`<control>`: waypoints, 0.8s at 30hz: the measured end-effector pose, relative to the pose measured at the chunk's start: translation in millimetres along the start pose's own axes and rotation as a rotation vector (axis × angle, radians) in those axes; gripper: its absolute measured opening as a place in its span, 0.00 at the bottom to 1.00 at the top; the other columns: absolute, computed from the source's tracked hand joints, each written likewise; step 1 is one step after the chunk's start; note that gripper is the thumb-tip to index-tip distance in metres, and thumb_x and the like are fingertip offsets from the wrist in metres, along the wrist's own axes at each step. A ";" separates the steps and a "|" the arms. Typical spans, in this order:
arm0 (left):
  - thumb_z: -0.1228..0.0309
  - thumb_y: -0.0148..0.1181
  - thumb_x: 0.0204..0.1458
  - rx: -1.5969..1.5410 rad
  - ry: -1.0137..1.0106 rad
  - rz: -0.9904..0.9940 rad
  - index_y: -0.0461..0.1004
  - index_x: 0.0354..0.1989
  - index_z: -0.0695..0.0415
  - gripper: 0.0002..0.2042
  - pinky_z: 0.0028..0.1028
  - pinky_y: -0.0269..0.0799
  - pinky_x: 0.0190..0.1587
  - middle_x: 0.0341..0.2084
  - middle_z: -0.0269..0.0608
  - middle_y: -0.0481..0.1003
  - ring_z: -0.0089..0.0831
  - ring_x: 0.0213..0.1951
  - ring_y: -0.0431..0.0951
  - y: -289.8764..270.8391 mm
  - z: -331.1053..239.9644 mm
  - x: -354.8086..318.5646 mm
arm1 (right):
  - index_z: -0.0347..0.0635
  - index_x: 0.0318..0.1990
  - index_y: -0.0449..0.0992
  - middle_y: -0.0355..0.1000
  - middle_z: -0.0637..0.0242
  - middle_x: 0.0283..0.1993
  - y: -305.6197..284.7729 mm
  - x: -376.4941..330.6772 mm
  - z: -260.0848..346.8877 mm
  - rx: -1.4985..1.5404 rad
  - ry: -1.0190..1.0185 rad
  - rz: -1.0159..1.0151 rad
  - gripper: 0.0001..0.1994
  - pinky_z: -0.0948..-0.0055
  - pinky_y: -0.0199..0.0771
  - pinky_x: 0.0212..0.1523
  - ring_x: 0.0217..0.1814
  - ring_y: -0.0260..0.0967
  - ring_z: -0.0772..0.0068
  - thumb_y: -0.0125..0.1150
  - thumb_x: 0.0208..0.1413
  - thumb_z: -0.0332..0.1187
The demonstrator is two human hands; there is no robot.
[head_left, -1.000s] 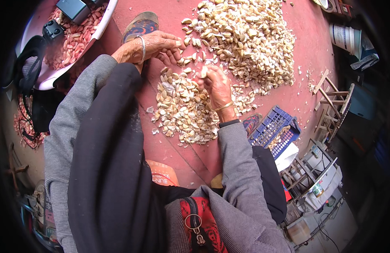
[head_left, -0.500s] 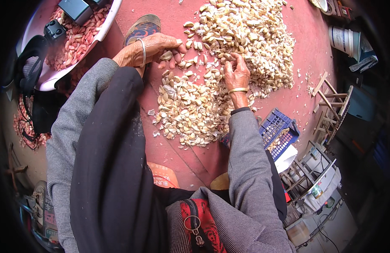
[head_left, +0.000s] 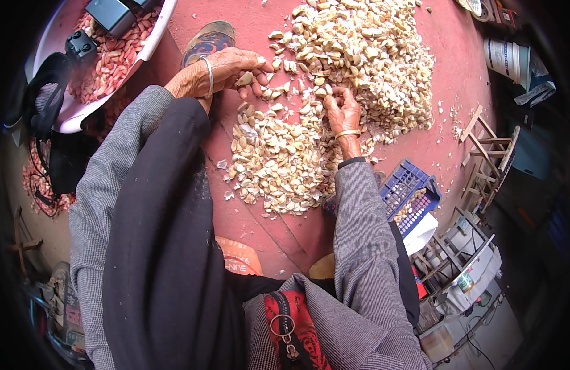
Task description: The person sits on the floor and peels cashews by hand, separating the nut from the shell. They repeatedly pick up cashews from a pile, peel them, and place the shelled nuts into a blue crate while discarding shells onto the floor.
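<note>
My left hand (head_left: 231, 71) is above the red floor, its fingers curled around a garlic clove (head_left: 245, 79) that shows under the thumb. A silver bangle circles that wrist. My right hand (head_left: 343, 115), with a gold-coloured bangle, is lowered at the edge of the large heap of garlic cloves (head_left: 384, 68). Its thumb and forefinger close at a pale clove (head_left: 322, 91). Between and below both hands spreads a smaller, flatter pile of cloves (head_left: 276, 160), with bits of papery skin among them.
At the upper left a white basin (head_left: 163, 31) holds pinkish cloves with dark devices on top. A blue plastic crate (head_left: 401, 185) stands right of my right forearm. Farther right are a wooden stool (head_left: 491, 154) and a white bucket (head_left: 506, 60). A shoe (head_left: 211, 42) is beyond my left hand.
My right hand has shifted slightly down and left, its fingertips now drawn together at a clove. The left hand stays nearly in place, its fingers shifting a little around its clove.
</note>
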State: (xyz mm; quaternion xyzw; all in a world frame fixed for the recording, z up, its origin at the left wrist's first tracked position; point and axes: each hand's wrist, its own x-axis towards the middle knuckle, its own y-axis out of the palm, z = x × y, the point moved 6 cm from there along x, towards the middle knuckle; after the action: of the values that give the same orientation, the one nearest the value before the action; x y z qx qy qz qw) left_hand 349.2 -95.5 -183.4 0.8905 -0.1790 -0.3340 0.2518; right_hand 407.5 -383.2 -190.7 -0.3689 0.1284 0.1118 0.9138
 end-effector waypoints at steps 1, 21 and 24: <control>0.58 0.48 0.63 0.002 0.002 0.006 0.70 0.54 0.64 0.21 0.23 0.73 0.28 0.36 0.40 0.77 0.27 0.35 0.79 0.2 -0.4 -0.3 | 0.39 0.41 0.76 0.71 0.71 0.23 1.3 -1.7 0.8 0.022 0.020 0.012 0.11 0.72 0.71 0.29 0.25 0.69 0.76 0.62 0.51 0.32; 0.55 0.50 0.62 -0.023 -0.010 -0.002 0.71 0.52 0.64 0.23 0.23 0.73 0.26 0.34 0.42 0.77 0.28 0.33 0.79 1.2 -1.0 0.5 | 0.38 0.47 0.73 0.73 0.71 0.27 63.4 -54.3 107.6 0.736 0.262 0.365 0.12 0.85 0.68 0.23 0.23 0.69 0.83 0.61 0.59 0.34; 0.54 0.49 0.62 -0.017 -0.046 -0.058 0.73 0.49 0.63 0.22 0.22 0.73 0.25 0.32 0.41 0.77 0.27 0.30 0.79 1.1 -2.2 -2.4 | 0.37 0.49 0.73 0.73 0.72 0.26 75.8 -53.8 141.7 0.675 0.111 0.374 0.15 0.86 0.65 0.22 0.22 0.67 0.87 0.62 0.59 0.36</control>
State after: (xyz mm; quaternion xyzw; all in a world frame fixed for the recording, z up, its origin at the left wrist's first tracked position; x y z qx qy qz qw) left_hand 348.9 -94.5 -180.2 0.8851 -0.1561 -0.3632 0.2456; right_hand 355.7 -236.3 -124.1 -0.0233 0.2722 0.2078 0.9393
